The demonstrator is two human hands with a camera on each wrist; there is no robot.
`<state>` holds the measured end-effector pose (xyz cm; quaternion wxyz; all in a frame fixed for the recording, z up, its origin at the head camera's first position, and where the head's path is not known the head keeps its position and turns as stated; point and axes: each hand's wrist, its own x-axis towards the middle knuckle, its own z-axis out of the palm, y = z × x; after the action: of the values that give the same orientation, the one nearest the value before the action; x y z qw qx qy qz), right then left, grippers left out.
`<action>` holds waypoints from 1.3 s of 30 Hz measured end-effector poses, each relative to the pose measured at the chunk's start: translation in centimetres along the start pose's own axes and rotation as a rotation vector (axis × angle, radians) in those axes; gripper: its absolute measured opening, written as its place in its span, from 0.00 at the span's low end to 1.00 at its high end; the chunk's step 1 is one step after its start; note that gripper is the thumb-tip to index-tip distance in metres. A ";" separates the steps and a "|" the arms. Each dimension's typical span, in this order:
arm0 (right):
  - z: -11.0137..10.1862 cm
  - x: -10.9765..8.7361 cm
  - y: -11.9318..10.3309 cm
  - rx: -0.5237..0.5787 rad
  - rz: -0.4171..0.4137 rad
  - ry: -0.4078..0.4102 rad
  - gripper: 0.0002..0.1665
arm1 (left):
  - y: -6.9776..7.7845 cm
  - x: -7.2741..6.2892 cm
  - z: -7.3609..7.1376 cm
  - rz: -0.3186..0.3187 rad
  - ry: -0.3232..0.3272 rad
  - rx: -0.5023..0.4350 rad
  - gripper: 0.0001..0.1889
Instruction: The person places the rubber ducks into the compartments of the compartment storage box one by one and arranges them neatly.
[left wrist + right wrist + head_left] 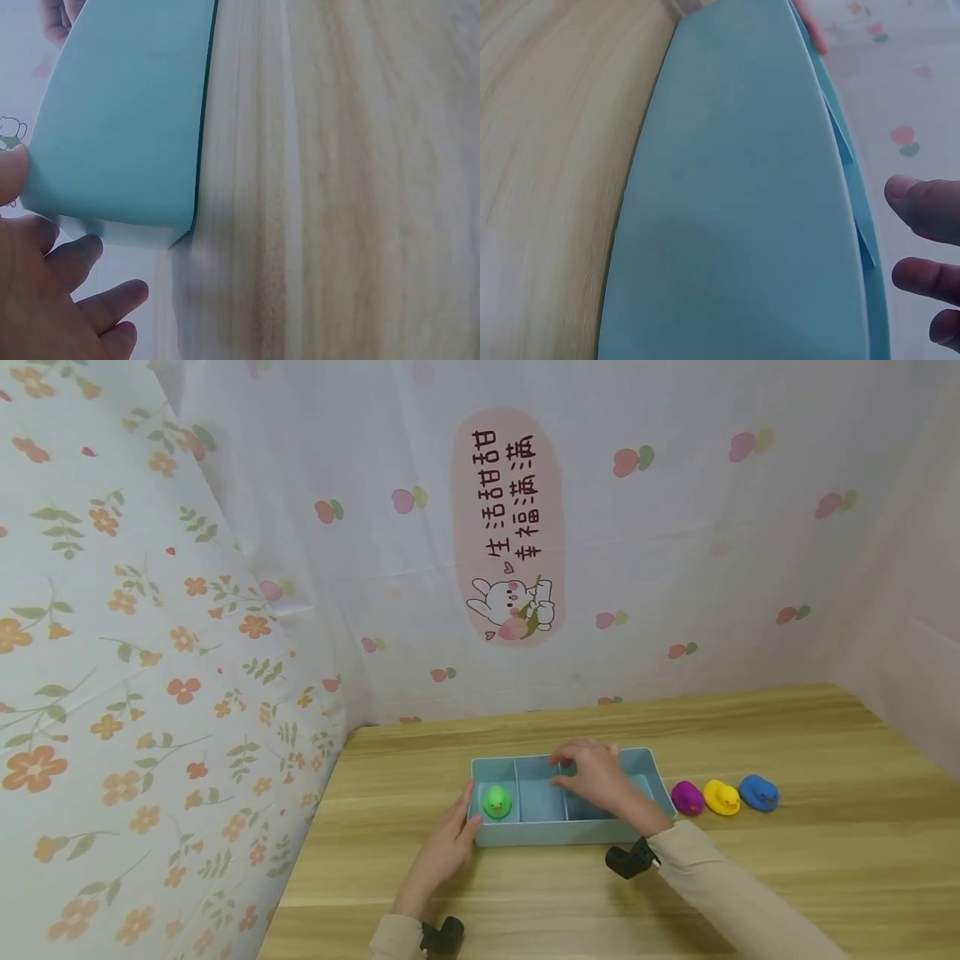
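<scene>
One rounded green toy duck (pixel 497 802) sits in the pale-blue oblong tray (pixel 577 834), leftmost compartment (pixel 496 773). My left hand (pixel 444 846) touches that end, grip unclenched; my right hand (pixel 600 778) hangs above, grip apart. Sweeping low rightward could topple the rounded purple toy duck (pixel 687 798).

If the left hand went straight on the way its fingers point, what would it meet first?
The left end of the blue-green tray. The left hand looks to be right against it, though exact contact is hard to judge.
</scene>
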<state>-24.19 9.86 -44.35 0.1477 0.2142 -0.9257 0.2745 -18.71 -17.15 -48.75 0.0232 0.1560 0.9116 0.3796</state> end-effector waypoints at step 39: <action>-2.8 -3.6 4.4 -0.038 0.087 0.050 0.11 | -0.6 0.0 0.2 0.039 0.010 -0.008 0.31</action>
<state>-22.72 15.92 -45.46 0.1628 0.1638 -0.9352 0.2684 -18.79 -17.38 -49.31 0.0116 0.1718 0.9069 0.3845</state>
